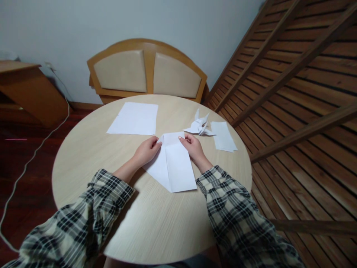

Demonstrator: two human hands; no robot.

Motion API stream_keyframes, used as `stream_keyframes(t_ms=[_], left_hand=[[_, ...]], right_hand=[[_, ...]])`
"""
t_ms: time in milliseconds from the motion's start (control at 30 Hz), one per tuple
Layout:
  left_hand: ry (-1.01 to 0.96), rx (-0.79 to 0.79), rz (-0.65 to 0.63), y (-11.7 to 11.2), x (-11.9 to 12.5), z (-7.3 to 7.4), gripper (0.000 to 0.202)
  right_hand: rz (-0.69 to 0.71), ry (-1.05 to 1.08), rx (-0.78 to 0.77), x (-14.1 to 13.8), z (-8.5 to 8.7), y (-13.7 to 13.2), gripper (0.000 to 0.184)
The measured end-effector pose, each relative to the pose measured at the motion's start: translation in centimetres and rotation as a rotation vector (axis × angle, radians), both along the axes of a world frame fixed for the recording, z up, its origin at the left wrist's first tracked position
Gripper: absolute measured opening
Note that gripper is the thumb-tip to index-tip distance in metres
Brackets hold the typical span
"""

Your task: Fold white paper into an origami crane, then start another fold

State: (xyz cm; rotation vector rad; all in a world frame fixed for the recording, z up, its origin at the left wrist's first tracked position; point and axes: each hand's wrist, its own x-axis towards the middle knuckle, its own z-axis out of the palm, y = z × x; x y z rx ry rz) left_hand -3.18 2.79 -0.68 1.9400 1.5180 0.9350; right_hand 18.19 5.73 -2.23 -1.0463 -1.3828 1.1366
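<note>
A partly folded white sheet of paper [173,163] lies on the round light-wood table [111,163] in front of me. My left hand [146,150] pinches its far left corner, fingers closed on the paper. My right hand [193,146] pinches the far right edge of the same sheet, thumb and fingers closed on the fold. Both arms wear plaid sleeves.
A flat white sheet [134,118] lies at the table's far left. A folded paper figure [199,125] and a small stack of white paper [223,136] sit at the far right. A wooden chair [147,71] stands behind the table. A white cable [33,152] runs across the floor at left.
</note>
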Motion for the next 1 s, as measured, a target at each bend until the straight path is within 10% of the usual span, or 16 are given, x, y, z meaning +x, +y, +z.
stream_keyframes(t_ms=[367,1000], left_hand=[[0.218,0.021,-0.001,-1.1,0.7,0.5,0.043],[0.757,0.233,-0.06,-2.3,1.7,-0.1,0.038]], right_hand=[[0.134,-0.184,0.027,1.8,0.3,0.4,0.034],[-0.083,-0.654,0.149,1.3,0.1,0.6,0.036]])
